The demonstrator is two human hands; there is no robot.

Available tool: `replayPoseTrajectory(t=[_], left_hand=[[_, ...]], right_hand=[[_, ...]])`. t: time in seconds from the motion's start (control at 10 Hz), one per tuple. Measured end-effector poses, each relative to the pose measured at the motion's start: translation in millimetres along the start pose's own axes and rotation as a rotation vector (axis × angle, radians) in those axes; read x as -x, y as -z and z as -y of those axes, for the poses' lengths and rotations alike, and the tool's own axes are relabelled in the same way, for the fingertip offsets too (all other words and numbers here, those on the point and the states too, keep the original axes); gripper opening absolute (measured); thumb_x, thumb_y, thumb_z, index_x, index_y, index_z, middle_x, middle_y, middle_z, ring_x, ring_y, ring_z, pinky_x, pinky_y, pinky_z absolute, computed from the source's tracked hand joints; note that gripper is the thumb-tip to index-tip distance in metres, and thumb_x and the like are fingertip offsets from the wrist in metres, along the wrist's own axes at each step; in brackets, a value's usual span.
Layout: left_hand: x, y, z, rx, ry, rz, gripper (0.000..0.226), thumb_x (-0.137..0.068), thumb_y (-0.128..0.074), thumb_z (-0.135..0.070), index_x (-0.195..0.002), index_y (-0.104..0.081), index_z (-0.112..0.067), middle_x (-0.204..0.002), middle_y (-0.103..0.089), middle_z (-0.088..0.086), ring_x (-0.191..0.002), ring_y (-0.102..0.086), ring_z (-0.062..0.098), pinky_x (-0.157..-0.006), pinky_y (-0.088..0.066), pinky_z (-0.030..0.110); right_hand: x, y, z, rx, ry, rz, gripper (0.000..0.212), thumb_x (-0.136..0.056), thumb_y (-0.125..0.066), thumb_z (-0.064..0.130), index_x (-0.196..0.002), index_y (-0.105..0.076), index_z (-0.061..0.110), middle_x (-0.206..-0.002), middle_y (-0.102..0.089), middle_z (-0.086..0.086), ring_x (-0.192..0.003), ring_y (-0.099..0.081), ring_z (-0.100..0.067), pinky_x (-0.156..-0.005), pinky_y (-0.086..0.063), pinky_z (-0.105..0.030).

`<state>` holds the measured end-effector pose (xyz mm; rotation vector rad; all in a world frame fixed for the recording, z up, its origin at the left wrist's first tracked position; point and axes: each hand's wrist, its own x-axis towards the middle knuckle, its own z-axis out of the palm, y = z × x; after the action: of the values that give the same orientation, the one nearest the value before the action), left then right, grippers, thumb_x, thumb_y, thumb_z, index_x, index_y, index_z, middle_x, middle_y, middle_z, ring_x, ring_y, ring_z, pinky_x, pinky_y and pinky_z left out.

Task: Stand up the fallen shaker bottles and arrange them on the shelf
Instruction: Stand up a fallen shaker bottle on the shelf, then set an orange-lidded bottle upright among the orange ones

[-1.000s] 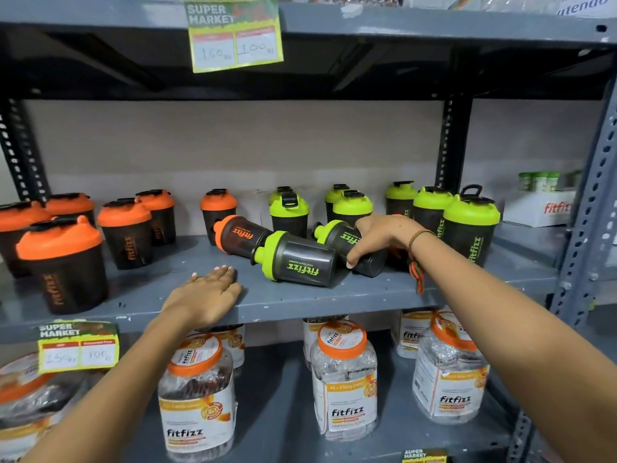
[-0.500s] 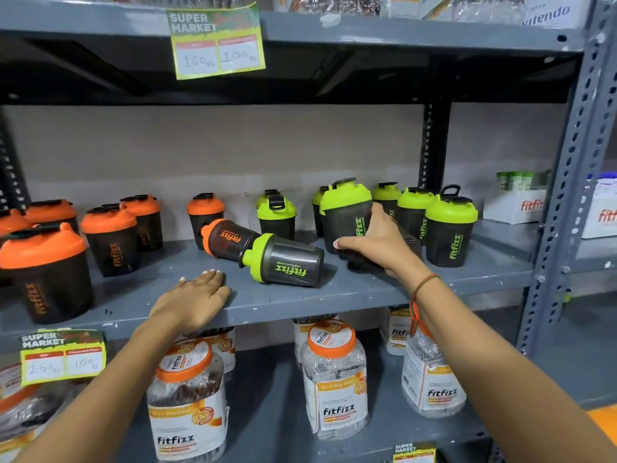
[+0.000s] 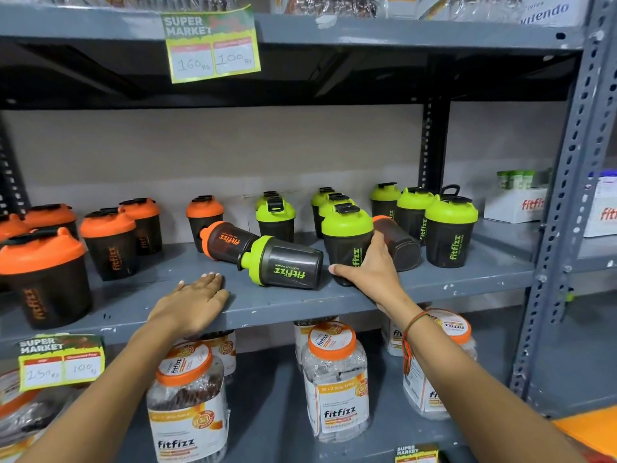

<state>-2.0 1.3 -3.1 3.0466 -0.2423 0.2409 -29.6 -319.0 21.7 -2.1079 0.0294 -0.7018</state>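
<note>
Head view: right hand (image 3: 370,272) grasps upright green-lid shaker (image 3: 347,245) near shelf (image 3: 283,302) front edge; left hand (image 3: 192,300) flat, released; three shakers lie fallen

Shaker bottles (image 3: 347,248): glossy dark translucent plastic, smooth lids. Shelf (image 3: 133,305): matt grey painted metal, chipped.

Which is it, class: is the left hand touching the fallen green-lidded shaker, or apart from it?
Apart. The head view shows the left hand flat on the shelf, with bare shelf between its fingertips and the fallen green-lidded shaker.
</note>
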Motion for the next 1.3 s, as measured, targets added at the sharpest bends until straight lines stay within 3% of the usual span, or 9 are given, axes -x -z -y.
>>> replayPoseTrajectory(t=[0.3,0.4,0.5,0.6,0.7,0.8,0.9,1.1,1.3], left_hand=[[-2,-3,4,0.016,-0.016,-0.025,0.064,-0.096,-0.016,-0.05,-0.152,-0.014,-0.019,-0.161,-0.011,0.0,-0.147,-0.011,0.014,-0.118,-0.005,0.041],[-2,-3,5,0.009,-0.026,-0.021,0.063,-0.097,-0.016,-0.05,-0.152,-0.014,-0.019,-0.161,-0.011,0.001,-0.147,-0.011,0.015,-0.118,-0.006,0.043],[-3,-3,4,-0.001,-0.028,-0.015,0.064,-0.096,-0.016,-0.051,-0.152,-0.014,-0.019,-0.161,-0.011,0.001,-0.147,-0.011,0.015,-0.118,-0.005,0.044],[-2,-2,3,-0.006,-0.031,-0.01,0.064,-0.097,-0.016,-0.051,-0.152,-0.014,-0.019,-0.161,-0.01,0.002,-0.148,-0.011,0.016,-0.118,-0.006,0.045],[-1,-1,1,0.001,-0.03,-0.01,0.064,-0.097,-0.016,-0.05,-0.152,-0.013,-0.018,-0.161,-0.01,0.002,-0.148,-0.01,0.015,-0.118,-0.005,0.045],[-1,-1,1,0.002,-0.027,-0.008,0.064,-0.097,-0.016,-0.05,-0.152,-0.013,-0.018,-0.161,-0.009,0.002,-0.148,-0.01,0.015,-0.118,-0.004,0.044],[-1,-1,2,0.015,-0.017,-0.01,0.064,-0.097,-0.016,-0.05,-0.152,-0.012,-0.019,-0.161,-0.009,0.002,-0.148,-0.01,0.015,-0.118,-0.004,0.043],[-1,0,1,0.004,-0.017,-0.007,0.062,-0.098,-0.016,-0.048,-0.152,-0.013,-0.019,-0.161,-0.01,0.001,-0.148,-0.01,0.015,-0.118,-0.004,0.041],[0,2,0,-0.002,-0.014,-0.006,0.061,-0.098,-0.016,-0.047,-0.152,-0.014,-0.019,-0.161,-0.01,0.001,-0.148,-0.011,0.015,-0.119,-0.005,0.04]], right_hand=[[11,12,0,0.023,0.048,0.025,0.12,-0.061,-0.09,0.038,-0.154,-0.018,0.017,-0.152,-0.037,-0.009,-0.141,-0.037,-0.026,-0.112,-0.037,-0.042],[15,28,-4,-0.009,0.043,0.027,0.116,-0.064,-0.087,0.039,-0.156,-0.019,0.022,-0.154,-0.035,-0.005,-0.139,-0.039,-0.021,-0.114,-0.035,-0.041],[12,51,1,-0.326,0.074,-0.115,0.084,-0.068,-0.074,0.032,-0.145,-0.042,0.026,-0.14,-0.051,-0.001,-0.124,-0.051,-0.011,-0.107,-0.042,-0.03],[-11,72,9,-0.345,0.128,-0.284,0.063,-0.068,-0.065,0.03,-0.13,-0.055,0.03,-0.123,-0.062,0.005,-0.112,-0.059,-0.009,-0.097,-0.048,-0.023],[-45,82,12,0.028,0.144,-0.221,0.057,-0.078,-0.065,0.021,-0.134,-0.055,0.021,-0.128,-0.064,-0.004,-0.116,-0.061,-0.024,-0.099,-0.048,-0.038],[-70,78,8,0.561,0.095,0.035,0.053,-0.083,-0.064,0.028,-0.13,-0.053,0.007,-0.126,-0.063,-0.018,-0.116,-0.058,-0.037,-0.086,-0.045,-0.038],[-81,68,6,0.782,0.02,0.248,0.042,-0.08,-0.063,0.033,-0.112,-0.05,0.008,-0.123,-0.061,-0.021,-0.113,-0.058,-0.039,-0.077,-0.044,-0.036],[-95,53,3,0.905,-0.074,0.257,0.075,-0.077,-0.07,0.048,-0.136,-0.046,0.01,-0.136,-0.056,-0.014,-0.126,-0.053,-0.037,-0.095,-0.046,-0.042],[-101,54,-3,0.881,-0.09,0.221,0.077,-0.076,-0.07,0.049,-0.136,-0.041,0.011,-0.133,-0.056,-0.015,-0.124,-0.052,-0.038,-0.085,-0.044,-0.04]])
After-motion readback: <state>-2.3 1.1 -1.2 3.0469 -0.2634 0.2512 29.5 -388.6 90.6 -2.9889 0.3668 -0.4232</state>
